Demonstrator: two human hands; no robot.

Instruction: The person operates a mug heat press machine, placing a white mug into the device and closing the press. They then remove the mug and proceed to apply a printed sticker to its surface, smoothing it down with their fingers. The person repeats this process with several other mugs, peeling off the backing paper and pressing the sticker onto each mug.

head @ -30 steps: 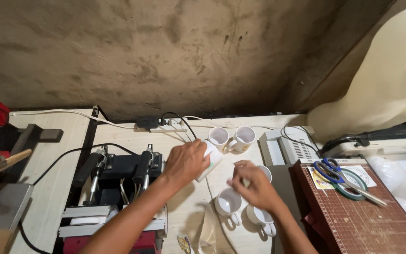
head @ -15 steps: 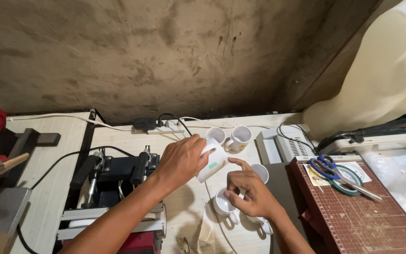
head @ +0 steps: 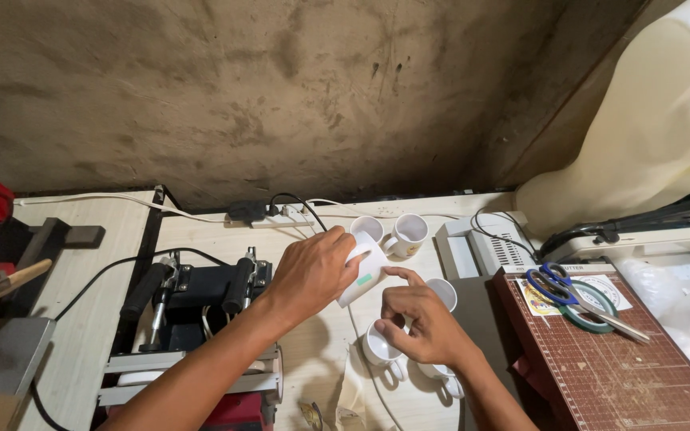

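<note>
Mug (head: 363, 275) with a paper wrap sits tilted in the left hand (head: 313, 271), fingers clasped round it above the table (head: 201, 231); right hand (head: 425, 323) fingertips press the wrap's edge, still being fixed; other mugs (head: 409, 231) wait unwrapped

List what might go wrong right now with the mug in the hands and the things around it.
1. The left hand holds a white mug tilted above the table; only the right hand fingertips touch it, so it might slip onto the mugs below.
2. A cable runs under the hands and may snag a wrist.
3. Two mugs behind stand close; a reach could knock them.
</note>
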